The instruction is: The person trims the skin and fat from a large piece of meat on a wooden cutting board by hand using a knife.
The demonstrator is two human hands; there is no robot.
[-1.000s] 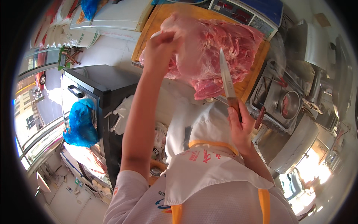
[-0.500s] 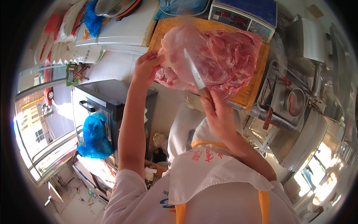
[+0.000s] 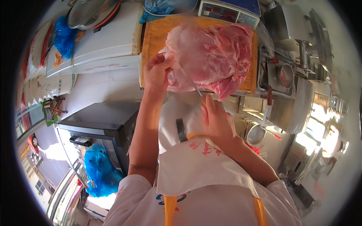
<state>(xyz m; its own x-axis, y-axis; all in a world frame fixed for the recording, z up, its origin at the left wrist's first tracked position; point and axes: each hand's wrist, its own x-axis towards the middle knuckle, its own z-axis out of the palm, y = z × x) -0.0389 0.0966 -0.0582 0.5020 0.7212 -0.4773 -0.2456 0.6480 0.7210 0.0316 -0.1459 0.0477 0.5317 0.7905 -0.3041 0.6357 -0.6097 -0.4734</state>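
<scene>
A large slab of raw pink meat (image 3: 218,56) lies on a wooden cutting board (image 3: 154,32), its left part paler, with a thin membrane or fat layer. My left hand (image 3: 156,73) pinches the pale flap at the meat's left edge between thumb and fingers. Below the slab, my right hand (image 3: 217,118) grips a knife (image 3: 197,88) by its handle; the narrow blade points up and left to the meat near my left fingers, and its tip is hard to make out against the meat.
A digital scale (image 3: 226,15) sits behind the board. To the right are a steel tray (image 3: 260,67) with a bowl (image 3: 284,75) and steel equipment (image 3: 284,22). At the left are a white freezer (image 3: 105,41), a lidded pan (image 3: 90,11), a dark appliance (image 3: 102,116) and a blue bag (image 3: 100,169).
The view has shifted. The knife has swung left from pointing upright over the meat to a slanted angle near my left hand, and its blade is now lower, along the near-left part of the slab.
</scene>
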